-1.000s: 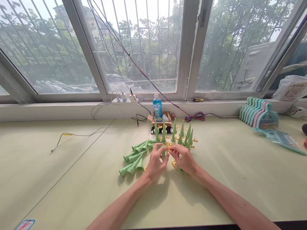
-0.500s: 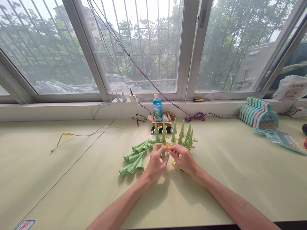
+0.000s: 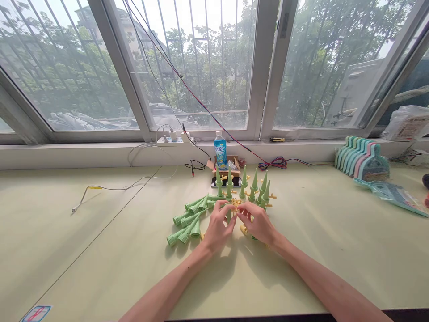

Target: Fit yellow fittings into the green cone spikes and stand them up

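1. My left hand [image 3: 218, 226] pinches a green cone [image 3: 228, 218], held between both hands.
2. My right hand [image 3: 257, 221] pinches a yellow piece [image 3: 234, 209] beside it.
3. Loose cones [image 3: 183, 233] lie leftward on the worktop [image 3: 117, 250].

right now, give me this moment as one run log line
left hand: holding green cone | right hand: close beside left, grip unclear | lying left: loose cones | beyond: upright cones with yellow valves

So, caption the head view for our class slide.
Left hand and right hand close together beside green cones, some upright, some lying.
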### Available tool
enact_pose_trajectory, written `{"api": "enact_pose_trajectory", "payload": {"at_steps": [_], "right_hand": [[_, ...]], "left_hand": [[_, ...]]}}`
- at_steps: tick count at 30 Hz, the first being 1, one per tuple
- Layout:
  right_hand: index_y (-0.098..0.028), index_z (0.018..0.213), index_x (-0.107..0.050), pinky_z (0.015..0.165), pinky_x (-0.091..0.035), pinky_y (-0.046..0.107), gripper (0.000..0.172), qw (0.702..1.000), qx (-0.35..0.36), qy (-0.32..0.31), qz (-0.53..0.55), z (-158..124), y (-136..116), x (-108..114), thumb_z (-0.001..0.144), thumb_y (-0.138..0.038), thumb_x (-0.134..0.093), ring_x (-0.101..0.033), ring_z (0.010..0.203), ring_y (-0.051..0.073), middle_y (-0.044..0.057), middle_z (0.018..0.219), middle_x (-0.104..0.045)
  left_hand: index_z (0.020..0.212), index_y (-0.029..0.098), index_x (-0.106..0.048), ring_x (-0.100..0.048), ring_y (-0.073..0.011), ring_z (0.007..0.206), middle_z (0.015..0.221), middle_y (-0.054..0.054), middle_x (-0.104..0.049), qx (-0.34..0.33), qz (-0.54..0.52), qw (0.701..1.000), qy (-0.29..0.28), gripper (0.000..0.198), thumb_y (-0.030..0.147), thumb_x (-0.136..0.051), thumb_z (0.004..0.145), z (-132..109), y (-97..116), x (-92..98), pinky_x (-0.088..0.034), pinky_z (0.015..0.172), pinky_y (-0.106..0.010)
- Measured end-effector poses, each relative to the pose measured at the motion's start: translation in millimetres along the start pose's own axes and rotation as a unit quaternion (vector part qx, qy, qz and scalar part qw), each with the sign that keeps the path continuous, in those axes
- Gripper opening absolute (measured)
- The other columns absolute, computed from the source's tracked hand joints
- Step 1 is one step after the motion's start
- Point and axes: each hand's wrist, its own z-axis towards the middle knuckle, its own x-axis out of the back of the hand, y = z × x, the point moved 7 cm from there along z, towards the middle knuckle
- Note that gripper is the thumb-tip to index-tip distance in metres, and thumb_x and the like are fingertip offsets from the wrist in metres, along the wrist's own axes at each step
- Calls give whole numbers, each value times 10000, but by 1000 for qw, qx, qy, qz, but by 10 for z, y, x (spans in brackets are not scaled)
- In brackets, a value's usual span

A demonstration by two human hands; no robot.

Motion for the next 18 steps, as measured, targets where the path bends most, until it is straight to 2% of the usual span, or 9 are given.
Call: {"api": "enact_pose_trajectory", "payload": {"at_steps": [18], "right_hand": [[-212, 980, -591, 588, -504, 281, 84, 1000, 0, 3, 11, -12, 23, -18, 929, -233, -528, -590, 655, 145, 40, 888, -651]], "left_hand": [[1016, 222, -620, -565, -93, 717, 1148, -66, -500, 6, -1, 1000, -3, 146, 187, -557, 889, 7, -1, -1, -565, 653, -278]]}}
